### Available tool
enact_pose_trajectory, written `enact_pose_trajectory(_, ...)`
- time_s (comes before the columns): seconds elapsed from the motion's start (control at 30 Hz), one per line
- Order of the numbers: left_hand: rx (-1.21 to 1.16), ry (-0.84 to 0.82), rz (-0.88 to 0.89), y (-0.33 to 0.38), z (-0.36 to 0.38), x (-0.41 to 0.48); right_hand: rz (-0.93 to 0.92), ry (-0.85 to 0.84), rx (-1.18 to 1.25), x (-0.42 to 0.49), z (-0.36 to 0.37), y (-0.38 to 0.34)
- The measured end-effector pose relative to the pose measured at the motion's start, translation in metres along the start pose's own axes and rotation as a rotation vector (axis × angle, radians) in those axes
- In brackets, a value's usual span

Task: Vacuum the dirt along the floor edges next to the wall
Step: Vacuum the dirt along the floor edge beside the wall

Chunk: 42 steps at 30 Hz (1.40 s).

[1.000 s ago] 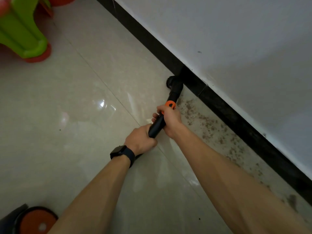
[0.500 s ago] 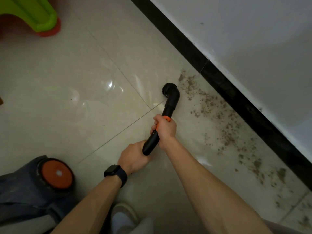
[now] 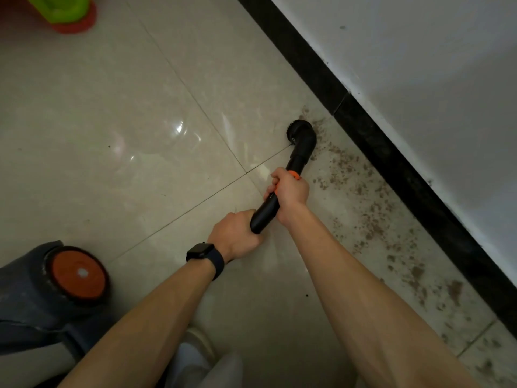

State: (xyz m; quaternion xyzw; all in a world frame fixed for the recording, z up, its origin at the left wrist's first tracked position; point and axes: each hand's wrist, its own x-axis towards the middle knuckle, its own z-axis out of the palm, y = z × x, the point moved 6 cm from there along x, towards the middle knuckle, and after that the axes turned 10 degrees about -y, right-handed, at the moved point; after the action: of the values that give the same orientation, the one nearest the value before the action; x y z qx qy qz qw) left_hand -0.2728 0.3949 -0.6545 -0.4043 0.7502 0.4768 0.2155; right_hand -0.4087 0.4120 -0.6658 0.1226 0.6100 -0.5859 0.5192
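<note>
Pale floor tiles met a black skirting board, with dirt scattered along it. We curled our right hand and left hand round the vacuum tube, a two-handed grip to steady its brush at the dirt's far end, near the board

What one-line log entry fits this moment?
left hand: grips black plastic vacuum wand | right hand: grips wand | round black brush head: at brown dirt near black skirting
</note>
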Motion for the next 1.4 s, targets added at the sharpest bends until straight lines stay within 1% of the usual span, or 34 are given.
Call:
enact_pose_trajectory(0.5,-0.084,-0.024,0.078,0.021,-0.018,0.036,-0.035,0.038,-0.076,0.027,0.004,-0.037)
enact_pose_trajectory(0.8,-0.327,-0.023,0.08,0.04,-0.037,0.062,-0.064,0.06,-0.204,0.056,0.019,-0.073)
enact_pose_trajectory(1.03,-0.442,-0.056,0.099,0.045,-0.046,0.079,-0.096,0.082,-0.277,0.075,0.026,-0.087)
enact_pose_trajectory(1.13,-0.48,-0.076,0.092,0.043,-0.048,0.079,-0.114,0.051,-0.254,0.073,0.031,-0.087)
enact_pose_trajectory(1.23,-0.495,-0.08,0.076,0.038,-0.046,0.072,-0.114,-0.019,-0.167,0.067,0.033,-0.08)
enact_pose_trajectory(1.33,-0.446,-0.058,0.04,0.024,-0.04,0.051,-0.093,-0.061,-0.084,0.053,0.032,-0.058)
enact_pose_trajectory(1.4,-0.398,-0.068,0.016,0.007,-0.033,0.033,-0.08,-0.038,-0.047,0.038,0.03,-0.034)
